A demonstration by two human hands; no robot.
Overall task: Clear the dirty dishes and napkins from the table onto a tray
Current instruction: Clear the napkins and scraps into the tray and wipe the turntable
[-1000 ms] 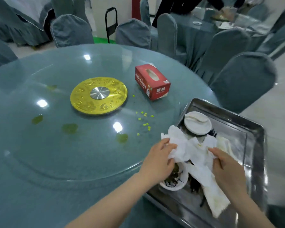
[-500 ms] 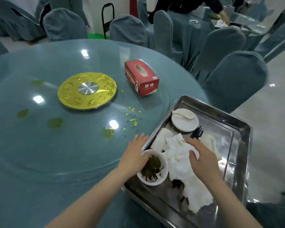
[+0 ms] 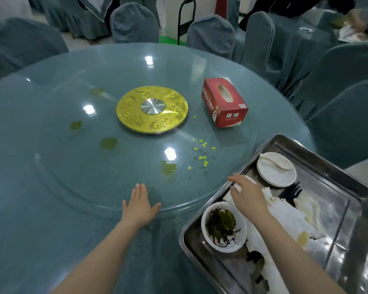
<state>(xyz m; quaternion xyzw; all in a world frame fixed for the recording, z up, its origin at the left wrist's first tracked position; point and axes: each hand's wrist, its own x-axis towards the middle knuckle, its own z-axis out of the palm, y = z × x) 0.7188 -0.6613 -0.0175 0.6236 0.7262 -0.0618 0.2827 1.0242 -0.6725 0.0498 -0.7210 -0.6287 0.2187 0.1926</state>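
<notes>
left hand flat, spread on table | right hand nearer, fingers over white cup lying in tray, grip unclear

head cam — worn, looks forward-down | close over table edge

The red tissue box on the tabletop bears two large white Chinese characters on its near end; the smaller print is too blurred to read.
</notes>
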